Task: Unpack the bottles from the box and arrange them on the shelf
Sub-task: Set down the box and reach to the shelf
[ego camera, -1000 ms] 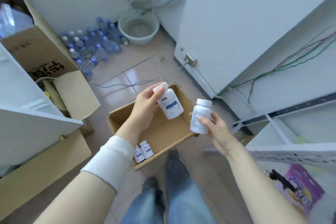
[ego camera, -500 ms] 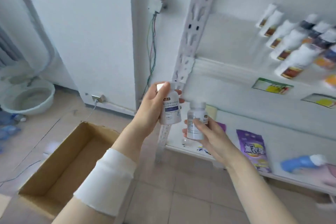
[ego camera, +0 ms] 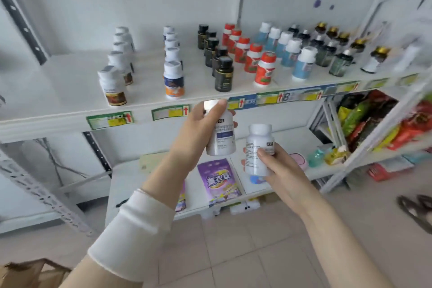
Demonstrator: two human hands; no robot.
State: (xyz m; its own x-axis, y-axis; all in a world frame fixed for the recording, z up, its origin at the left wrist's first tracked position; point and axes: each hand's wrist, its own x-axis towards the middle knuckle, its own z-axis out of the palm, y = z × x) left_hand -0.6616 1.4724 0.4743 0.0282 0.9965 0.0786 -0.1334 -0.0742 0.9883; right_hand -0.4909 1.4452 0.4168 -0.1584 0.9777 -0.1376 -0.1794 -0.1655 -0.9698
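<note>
A person stands before a white metal shelf (ego camera: 70, 110) with a white bottle in each hand. The left hand (ego camera: 198, 133) wraps around a white bottle with a blue-banded label (ego camera: 222, 138), the thumb lying along the cap and upper side, the fingers curled behind it with their tips showing at the bottle's right edge. This bottle is held upright, just below the front lip of the upper shelf board. A white cuff (ego camera: 131, 238) covers the left wrist.

The right hand (ego camera: 278, 166) grips a second white bottle (ego camera: 258, 149), slightly lower and to the right, the thumb pressed on the printed label and the fingers closed around the back. The two bottles sit near each other but apart, both in the air in front of the shelf.

On the upper board, bottles stand in rows running front to back: white ones with brown labels (ego camera: 113, 85) at left, then white ones with blue and orange labels (ego camera: 173, 82), black bottles (ego camera: 224, 75), red-capped bottles (ego camera: 265, 70), pale blue bottles with white caps (ego camera: 304, 63), and dark green bottles (ego camera: 341, 63) toward the right. Price tags (ego camera: 109, 119) line the board's front edge. A purple packet (ego camera: 219, 180) lies flat on the lower board. A corner of the cardboard box (ego camera: 28, 273) shows on the tiled floor at bottom left.
</note>
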